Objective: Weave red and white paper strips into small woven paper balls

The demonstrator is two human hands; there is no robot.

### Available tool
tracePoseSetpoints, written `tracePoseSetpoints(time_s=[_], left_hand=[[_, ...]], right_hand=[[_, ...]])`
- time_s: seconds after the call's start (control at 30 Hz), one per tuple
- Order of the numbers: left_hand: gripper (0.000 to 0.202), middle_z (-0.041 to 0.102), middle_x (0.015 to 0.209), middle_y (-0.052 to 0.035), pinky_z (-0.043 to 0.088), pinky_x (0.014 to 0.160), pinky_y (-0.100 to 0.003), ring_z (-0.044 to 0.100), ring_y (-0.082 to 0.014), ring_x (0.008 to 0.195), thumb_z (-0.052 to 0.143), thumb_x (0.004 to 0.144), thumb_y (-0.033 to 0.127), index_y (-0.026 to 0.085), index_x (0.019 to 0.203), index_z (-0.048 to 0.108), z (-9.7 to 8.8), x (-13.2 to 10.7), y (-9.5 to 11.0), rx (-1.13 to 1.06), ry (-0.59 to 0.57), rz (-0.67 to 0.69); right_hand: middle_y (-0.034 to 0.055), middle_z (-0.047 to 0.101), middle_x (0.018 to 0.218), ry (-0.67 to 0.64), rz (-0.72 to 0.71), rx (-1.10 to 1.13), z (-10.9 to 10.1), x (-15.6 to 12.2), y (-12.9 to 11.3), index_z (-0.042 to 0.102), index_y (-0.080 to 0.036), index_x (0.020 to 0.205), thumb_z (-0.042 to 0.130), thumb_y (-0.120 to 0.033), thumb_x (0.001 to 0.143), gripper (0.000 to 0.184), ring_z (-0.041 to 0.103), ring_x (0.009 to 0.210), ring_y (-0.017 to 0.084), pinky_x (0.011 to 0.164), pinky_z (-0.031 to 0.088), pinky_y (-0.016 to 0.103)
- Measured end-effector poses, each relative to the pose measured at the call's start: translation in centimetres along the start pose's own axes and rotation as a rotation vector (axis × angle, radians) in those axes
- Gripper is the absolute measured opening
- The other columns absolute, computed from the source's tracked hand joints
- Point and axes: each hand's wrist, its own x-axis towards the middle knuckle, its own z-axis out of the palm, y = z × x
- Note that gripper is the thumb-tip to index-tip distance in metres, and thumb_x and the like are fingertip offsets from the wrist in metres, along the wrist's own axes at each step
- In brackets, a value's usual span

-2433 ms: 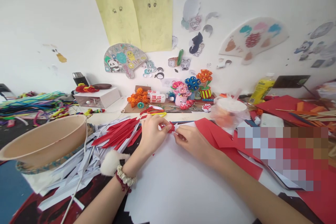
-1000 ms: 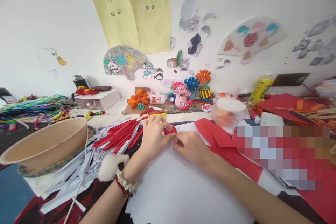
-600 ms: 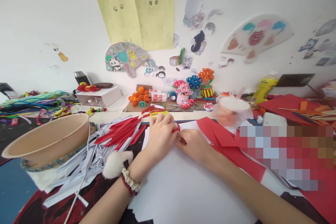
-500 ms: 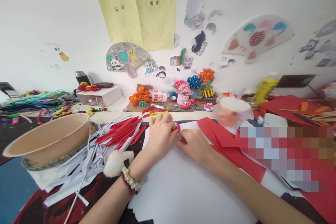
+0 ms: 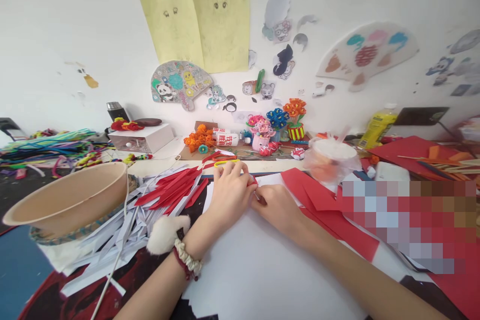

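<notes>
My left hand [image 5: 229, 194] and my right hand [image 5: 278, 206] meet over a white sheet [image 5: 258, 270] at the middle of the table. Both pinch a small folded red paper piece [image 5: 252, 180], which is mostly hidden between the fingertips. My left wrist wears a cream scrunchie with a white pompom [image 5: 165, 234]. A pile of red and white paper strips [image 5: 165, 190] lies just left of my left hand.
A tan bowl [image 5: 67, 199] stands at the left. Red paper sheets [image 5: 322, 205] lie to the right, beside a plastic-wrapped cup [image 5: 330, 159]. Paper flowers [image 5: 275, 122], a glue bottle [image 5: 225, 138] and a white box [image 5: 142, 138] line the wall. Pipe cleaners [image 5: 45, 145] lie far left.
My hands have drawn closer together and closed over the red piece, which showed more plainly between the fingertips earlier. The view has shifted slightly.
</notes>
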Motion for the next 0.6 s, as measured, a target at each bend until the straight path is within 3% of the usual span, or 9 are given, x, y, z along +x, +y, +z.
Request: tracePoseSetpoints(time_s=[0.2,0.4,0.6], left_hand=[[0.02,0.06,0.111,-0.0068,0.032,0.079,-0.042,0.047,-0.0247,0.099,0.05,0.09,0.022,0.017,0.078,0.066,-0.06,0.08,-0.03,-0.051,-0.012,-0.066],[0.008,0.062,0.099,-0.0017,0.031,0.082,-0.04,0.047,-0.0247,0.099,0.067,0.08,0.028,0.026,0.074,0.072,0.11,0.27,-0.77,-0.31,0.071,-0.229],[0.008,0.063,0.102,0.0003,0.029,0.083,-0.041,0.047,-0.0239,0.101,0.069,0.079,0.031,0.026,0.073,0.07,0.16,0.31,-0.94,-0.342,0.086,-0.201]], right_hand=[[-0.002,0.047,0.048,0.02,0.05,0.055,0.43,0.03,0.01,0.04,-0.018,0.05,0.05,-0.017,0.078,0.029,0.031,0.047,0.01,0.051,0.02,0.026],[-0.004,0.035,0.046,0.024,0.112,0.079,0.29,0.01,-0.31,0.033,-0.018,0.049,0.05,-0.016,0.075,0.031,0.025,0.047,0.01,0.05,0.017,0.027],[-0.0037,0.035,0.047,0.021,0.084,0.09,0.23,0.03,-0.33,0.033,-0.018,0.05,0.048,-0.013,0.074,0.029,0.028,0.048,0.009,0.051,0.018,0.026]])
